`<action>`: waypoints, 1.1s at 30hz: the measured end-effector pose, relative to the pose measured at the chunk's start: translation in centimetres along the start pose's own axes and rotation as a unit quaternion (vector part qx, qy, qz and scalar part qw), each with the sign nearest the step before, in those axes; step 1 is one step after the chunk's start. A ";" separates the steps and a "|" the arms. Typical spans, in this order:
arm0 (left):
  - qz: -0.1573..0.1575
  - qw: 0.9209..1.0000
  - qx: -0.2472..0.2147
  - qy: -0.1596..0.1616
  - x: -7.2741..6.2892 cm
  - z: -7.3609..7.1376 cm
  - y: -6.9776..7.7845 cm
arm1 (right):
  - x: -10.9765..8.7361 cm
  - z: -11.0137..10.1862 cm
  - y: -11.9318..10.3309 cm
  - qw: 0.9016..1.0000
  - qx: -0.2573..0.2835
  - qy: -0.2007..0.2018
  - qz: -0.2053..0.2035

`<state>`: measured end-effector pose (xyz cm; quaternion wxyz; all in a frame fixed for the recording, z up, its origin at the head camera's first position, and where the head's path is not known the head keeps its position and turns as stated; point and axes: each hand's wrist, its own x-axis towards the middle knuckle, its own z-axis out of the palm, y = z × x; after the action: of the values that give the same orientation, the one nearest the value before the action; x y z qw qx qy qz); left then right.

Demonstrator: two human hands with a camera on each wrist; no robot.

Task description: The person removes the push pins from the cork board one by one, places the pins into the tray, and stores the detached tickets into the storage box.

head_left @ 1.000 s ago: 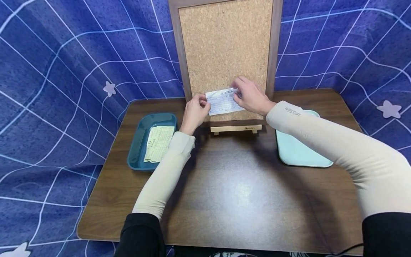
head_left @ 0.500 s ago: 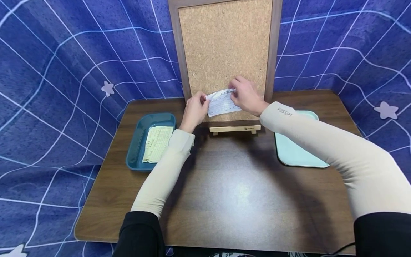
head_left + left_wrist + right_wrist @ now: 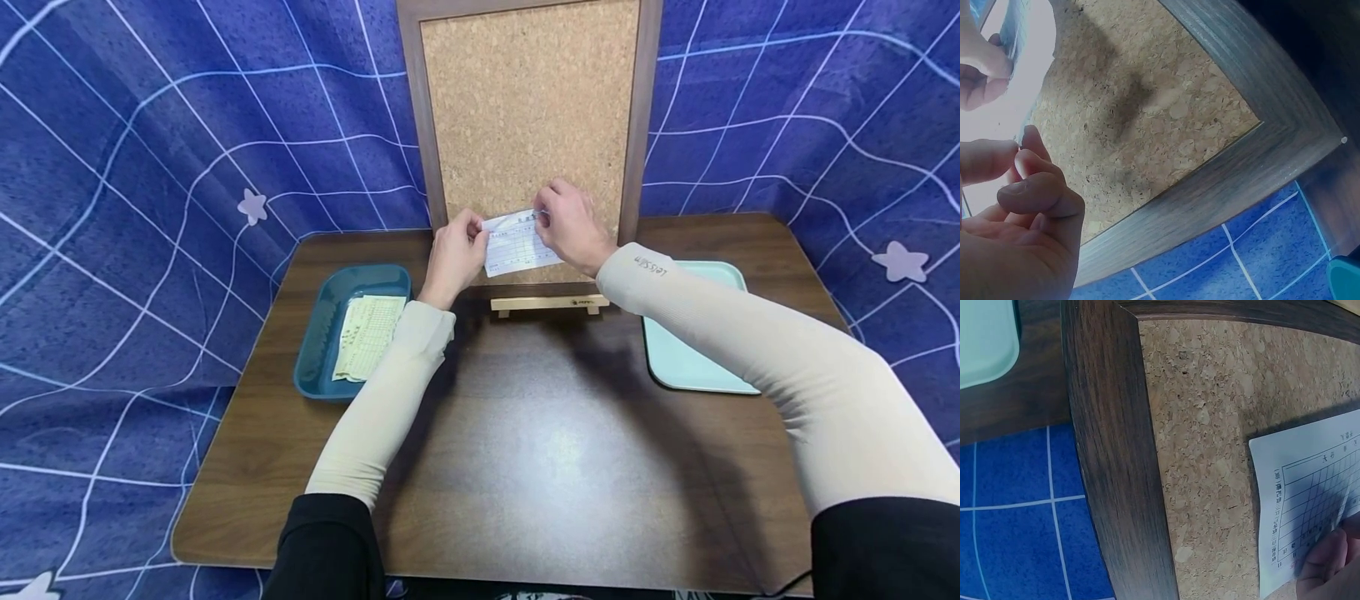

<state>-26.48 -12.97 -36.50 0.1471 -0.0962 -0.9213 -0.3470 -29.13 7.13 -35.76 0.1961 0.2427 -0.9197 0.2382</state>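
Note:
A white printed form slip (image 3: pixel 516 247) is held against the lower part of the framed cork board (image 3: pixel 534 108). With thumb and fingertips my left hand (image 3: pixel 454 257) pinches the slip's left edge. My right hand (image 3: pixel 574 227) has its fingers curled at the slip's upper right part, covering some of the print. In the right wrist view, the slip's free corner (image 3: pixel 1279 456) lies close to the cork, with the right fingers (image 3: pixel 1325 556) on the paper. Glare washes out the paper (image 3: pixel 1038 44) in the left wrist view, where the left fingers (image 3: pixel 1044 194) meet at its edge.
A dark teal tray (image 3: pixel 313 342) with yellowish printed slips (image 3: pixel 370 337) stands on the left of the wooden table (image 3: pixel 480 467). To the right, a pale mint tray (image 3: pixel 693 358) lies partly under my right forearm. A small wooden stand (image 3: pixel 550 303) supports the board.
My right hand and forearm have shifted slightly left and the right elbow has come inward. The left hand keeps its grip on the slip, which is slightly more tilted.

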 end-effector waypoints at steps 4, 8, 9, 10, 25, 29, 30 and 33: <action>-0.001 1.000 0.000 -0.005 0.0 0.0 0.2 | 0.0 -0.1 -0.1 1.000 0.005 -0.006 0.014; -0.004 1.000 0.002 -0.012 0.0 -0.1 0.2 | -0.1 -0.2 0.0 1.000 0.010 -0.006 0.012; -0.005 1.000 0.001 -0.012 0.0 -0.1 0.2 | -0.1 -0.2 0.1 1.000 0.012 -0.005 0.009; -0.006 1.000 0.002 -0.013 0.0 -0.1 0.2 | -0.1 -0.2 0.2 1.000 0.015 -0.005 0.004; -0.010 1.000 0.003 -0.013 0.1 -0.5 -0.1 | -0.2 -0.2 1.2 0.995 0.048 0.029 -0.087; -0.015 1.000 0.004 -0.008 0.2 -0.5 -0.2 | -0.3 -0.3 1.5 0.991 0.054 0.043 -0.115; -0.015 1.000 0.003 -0.006 0.2 -0.5 -0.2 | -0.4 -0.3 1.5 0.990 0.055 0.045 -0.119; -0.017 1.000 0.000 -0.004 0.3 -0.5 -0.3 | -0.6 -0.5 1.7 0.989 0.059 0.048 -0.130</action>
<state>-26.71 -13.47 -36.26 0.1378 -0.0822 -0.9234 -0.3486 -29.50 8.92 -36.24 0.2545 0.3599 -0.8543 0.2754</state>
